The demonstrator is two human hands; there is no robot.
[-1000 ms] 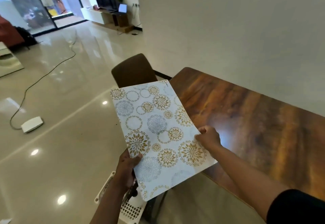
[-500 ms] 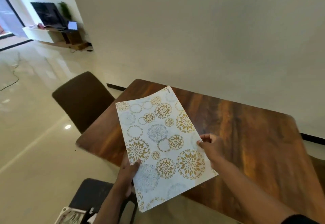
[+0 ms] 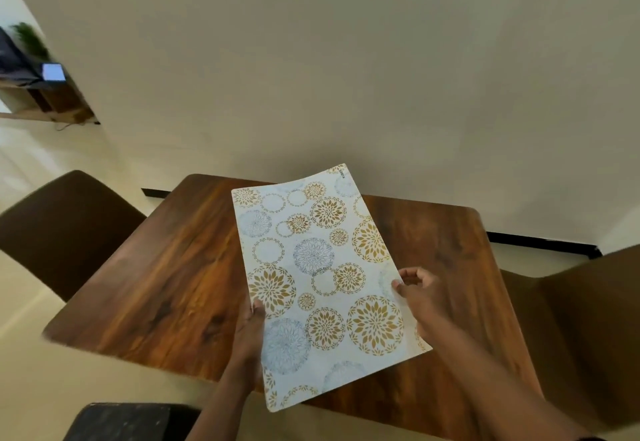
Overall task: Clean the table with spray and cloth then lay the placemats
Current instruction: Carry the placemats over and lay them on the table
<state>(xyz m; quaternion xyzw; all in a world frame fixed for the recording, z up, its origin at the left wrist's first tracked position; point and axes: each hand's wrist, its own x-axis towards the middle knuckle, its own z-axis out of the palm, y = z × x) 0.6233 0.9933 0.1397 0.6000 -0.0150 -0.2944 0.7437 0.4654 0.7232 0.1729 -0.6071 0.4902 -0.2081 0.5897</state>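
Wood-grain brown fills most of my view: the table (image 3: 166, 267) lies below with its top bare of anything resting on it, so I judge the wiping done and the laying in hand. I have one placemat (image 3: 322, 274), white with gold and blue-grey rosettes, held above the tabletop and tilted, its far end raised toward the wall. My left hand (image 3: 251, 333) pinches the near left edge, thumb on top. My right hand (image 3: 420, 298) grips the right edge, fingers curled over it.

To set it down well, I would lower the far end first, keep both edges taut so the sheet does not buckle, and square its long side with the table edge in front of a seat before letting go. The mat looks thin and floppy, so a one-handed release could let it skew.

Count: one placemat, one table, two brown chairs — the left chair (image 3: 65, 229) and the right chair (image 3: 581, 333) — and a dark seat (image 3: 128, 421) at the near edge.
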